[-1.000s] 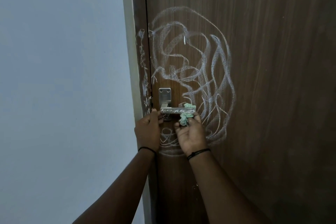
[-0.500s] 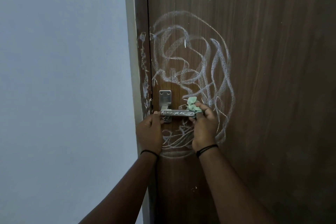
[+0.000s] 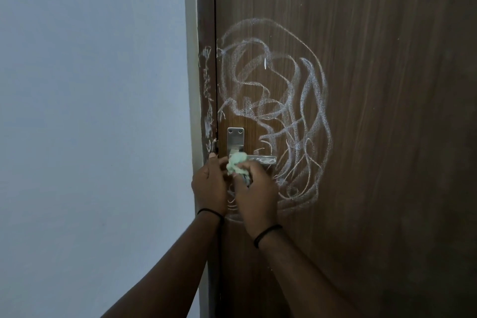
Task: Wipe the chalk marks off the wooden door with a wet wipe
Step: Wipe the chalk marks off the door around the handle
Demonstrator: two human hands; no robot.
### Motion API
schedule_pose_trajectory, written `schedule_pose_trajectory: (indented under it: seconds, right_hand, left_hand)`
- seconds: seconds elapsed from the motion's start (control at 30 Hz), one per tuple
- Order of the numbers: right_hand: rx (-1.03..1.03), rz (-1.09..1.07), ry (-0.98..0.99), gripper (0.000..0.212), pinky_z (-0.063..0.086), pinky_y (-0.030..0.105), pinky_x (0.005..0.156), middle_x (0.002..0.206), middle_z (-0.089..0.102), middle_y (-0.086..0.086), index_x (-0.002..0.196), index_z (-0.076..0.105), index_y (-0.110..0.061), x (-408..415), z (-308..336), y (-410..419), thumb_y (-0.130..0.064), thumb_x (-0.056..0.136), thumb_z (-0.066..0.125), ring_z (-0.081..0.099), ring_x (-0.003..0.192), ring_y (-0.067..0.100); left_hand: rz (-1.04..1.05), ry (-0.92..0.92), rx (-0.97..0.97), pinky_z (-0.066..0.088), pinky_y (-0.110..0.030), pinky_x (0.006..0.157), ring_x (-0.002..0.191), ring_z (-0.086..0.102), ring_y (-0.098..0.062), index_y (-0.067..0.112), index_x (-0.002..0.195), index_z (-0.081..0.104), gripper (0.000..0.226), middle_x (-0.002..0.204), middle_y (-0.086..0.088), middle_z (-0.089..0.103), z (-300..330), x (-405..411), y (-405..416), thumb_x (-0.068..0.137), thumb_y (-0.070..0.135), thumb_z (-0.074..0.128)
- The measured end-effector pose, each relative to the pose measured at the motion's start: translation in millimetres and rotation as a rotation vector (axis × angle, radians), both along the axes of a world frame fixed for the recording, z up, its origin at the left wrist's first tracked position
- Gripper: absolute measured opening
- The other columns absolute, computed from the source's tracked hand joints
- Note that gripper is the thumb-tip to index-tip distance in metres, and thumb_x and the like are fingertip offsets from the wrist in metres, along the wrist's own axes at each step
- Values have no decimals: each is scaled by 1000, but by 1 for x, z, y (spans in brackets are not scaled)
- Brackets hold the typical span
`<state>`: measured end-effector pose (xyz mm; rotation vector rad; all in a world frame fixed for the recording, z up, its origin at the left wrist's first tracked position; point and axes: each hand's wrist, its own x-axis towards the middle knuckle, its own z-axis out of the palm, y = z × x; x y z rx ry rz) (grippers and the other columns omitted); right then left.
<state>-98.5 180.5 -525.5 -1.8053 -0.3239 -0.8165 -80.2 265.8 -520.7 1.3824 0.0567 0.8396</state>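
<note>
Pale wall [image 3: 90,111] far left. Left hand [image 3: 209,186] by frame, fingers loosely curled at handle base; grasping anything, cannot tell. Green wipe [image 3: 236,165] bunched in right hand [image 3: 254,193], slid left along handle [image 3: 262,159] since a moment ago. Chalk [image 3: 278,116] on door [image 3: 387,137] untouched; main wiping judged still ahead.

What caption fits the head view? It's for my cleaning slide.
Right hand rubs a green wet wipe along the chalked metal door handle.
</note>
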Motion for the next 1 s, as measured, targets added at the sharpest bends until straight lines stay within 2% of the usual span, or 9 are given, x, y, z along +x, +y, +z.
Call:
schedule_pose_trajectory:
  seconds: [0.1,0.2,0.3,0.47,0.67,0.73,0.83,0.93,1.0]
  right_hand:
    - [-155,-105,-134,26,54,32,79,108,64,0,112,57,-23,10,17,6,-18,88,66,60,97,15]
    - [-357,-219,-261,20,53,38,78,104,58,8,98,67,-10,21,27,6,-8,79,73,56,96,24]
    - [-486,-276,-306,13,52,41,70,91,58,8,85,68,-9,27,24,3,-7,74,74,53,87,25]
    - [-403,-333,-314,17,51,38,76,91,63,6,89,69,-12,30,17,-12,-15,74,77,56,88,25]
    - [-525,-304,-286,8,46,36,84,95,67,1,90,71,-17,29,9,-9,-20,85,65,57,92,21]
    - [-385,-346,-292,10,47,37,83,93,67,2,87,71,-16,31,4,-25,-16,78,72,59,91,21]
    - [-374,-391,-298,16,46,36,81,94,66,3,90,68,-16,32,8,-30,-19,76,74,58,91,22]
    - [-432,-355,-305,14,47,35,80,93,66,4,89,68,-16,30,13,-19,-20,76,73,58,90,23]
    - [-452,-349,-317,12,48,34,78,88,66,3,85,68,-15,30,5,-21,-17,75,75,59,85,22]
  left_hand:
    - [45,-39,-7,51,-19,59,66,70,-4,43,70,74,40,69,11,73,2,-1,3,93,55,43]
    - [32,-58,-22,59,-43,80,80,73,-18,46,74,75,36,79,4,76,1,2,6,98,44,48]
    - [37,-59,-15,58,-51,84,82,73,-21,45,74,76,38,80,4,76,-1,4,12,100,35,49]
    - [20,-65,-5,58,-49,87,84,73,-20,34,86,74,28,86,1,77,-2,4,15,101,31,51]
    - [96,-94,125,56,-29,75,77,67,-1,41,80,69,29,77,14,72,-5,4,11,101,30,52]
    - [53,-107,69,57,-32,81,82,71,-9,35,88,71,23,86,7,75,-7,5,14,100,29,53]
    - [37,-81,35,57,-32,82,84,72,-15,27,94,73,21,89,1,76,-7,10,14,100,28,53]
    - [83,-66,105,50,-9,69,83,69,-3,34,91,74,22,84,14,74,-10,15,8,99,32,54]
    - [82,-59,150,46,-3,62,82,66,3,34,93,76,24,83,17,73,-16,15,5,98,36,52]
